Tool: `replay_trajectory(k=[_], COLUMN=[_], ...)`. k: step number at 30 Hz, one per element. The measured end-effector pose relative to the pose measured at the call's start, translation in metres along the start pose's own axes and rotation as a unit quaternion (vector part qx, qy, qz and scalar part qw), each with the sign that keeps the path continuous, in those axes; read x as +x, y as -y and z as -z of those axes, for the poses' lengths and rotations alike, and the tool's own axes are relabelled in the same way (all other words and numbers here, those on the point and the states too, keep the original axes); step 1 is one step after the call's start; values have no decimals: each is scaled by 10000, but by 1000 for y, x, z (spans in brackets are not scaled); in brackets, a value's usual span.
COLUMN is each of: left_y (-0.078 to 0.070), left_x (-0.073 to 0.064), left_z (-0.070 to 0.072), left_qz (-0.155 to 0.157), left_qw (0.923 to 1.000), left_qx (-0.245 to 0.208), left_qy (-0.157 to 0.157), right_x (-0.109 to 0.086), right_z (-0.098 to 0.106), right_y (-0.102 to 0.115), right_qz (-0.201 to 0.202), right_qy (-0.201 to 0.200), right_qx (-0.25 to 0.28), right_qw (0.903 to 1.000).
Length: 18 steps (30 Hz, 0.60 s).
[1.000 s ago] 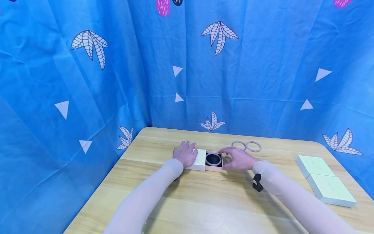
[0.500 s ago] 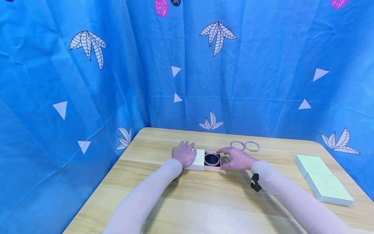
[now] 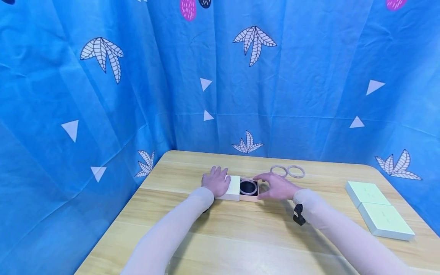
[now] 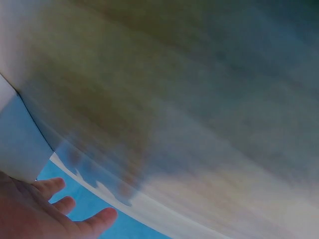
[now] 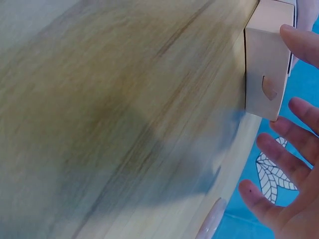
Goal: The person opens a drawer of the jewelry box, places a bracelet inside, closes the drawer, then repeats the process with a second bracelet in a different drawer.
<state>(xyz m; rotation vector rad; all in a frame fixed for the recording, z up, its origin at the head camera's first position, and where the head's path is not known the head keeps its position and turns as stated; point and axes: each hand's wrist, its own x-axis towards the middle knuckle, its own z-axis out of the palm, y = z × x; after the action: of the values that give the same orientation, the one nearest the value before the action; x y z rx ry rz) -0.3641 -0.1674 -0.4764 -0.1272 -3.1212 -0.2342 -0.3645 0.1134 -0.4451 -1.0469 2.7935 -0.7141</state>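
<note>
A white box sleeve (image 3: 235, 187) lies on the table with its drawer (image 3: 248, 198) pulled out on the right. A pale purple bangle (image 3: 248, 194) rests in the drawer's dark lining. My left hand (image 3: 215, 181) lies against the sleeve's left part, its fingers stretched out; the left wrist view shows several of these fingers (image 4: 102, 222) spread past the box. With my right hand (image 3: 279, 186) I span the drawer's outer end, thumb at the near corner and a finger at the far one. The right wrist view shows the drawer's end wall (image 5: 264, 72) with a small notch.
Two more bangles, a left one (image 3: 279, 165) and a right one (image 3: 296, 177), lie behind my right hand. At the right side of the wooden table (image 3: 240, 236) are two pale green boxes (image 3: 386, 220), touching. A blue curtain (image 3: 309, 76) hangs behind and to the left.
The drawer shows slightly less beyond the sleeve, as my right hand has moved a little left with it. My left hand stays on the sleeve. The whole head view has shifted slightly.
</note>
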Motion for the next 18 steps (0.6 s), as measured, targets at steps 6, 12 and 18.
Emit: replay_trajectory(k=[6, 12, 18], left_y=[0, -2, -3], left_x=[-1, -3, -3], left_z=[0, 3, 5], left_qz=[10, -7, 0], left_qw=[9999, 9999, 10000], left_qx=[-89, -116, -87], left_qy=[-45, -65, -45], right_x=[0, 0, 0], right_z=[0, 0, 0], right_y=[2, 2, 3], right_qz=[-43, -17, -9], right_qy=[8, 2, 21], right_qx=[50, 64, 92], right_qw=[10000, 10000, 10000])
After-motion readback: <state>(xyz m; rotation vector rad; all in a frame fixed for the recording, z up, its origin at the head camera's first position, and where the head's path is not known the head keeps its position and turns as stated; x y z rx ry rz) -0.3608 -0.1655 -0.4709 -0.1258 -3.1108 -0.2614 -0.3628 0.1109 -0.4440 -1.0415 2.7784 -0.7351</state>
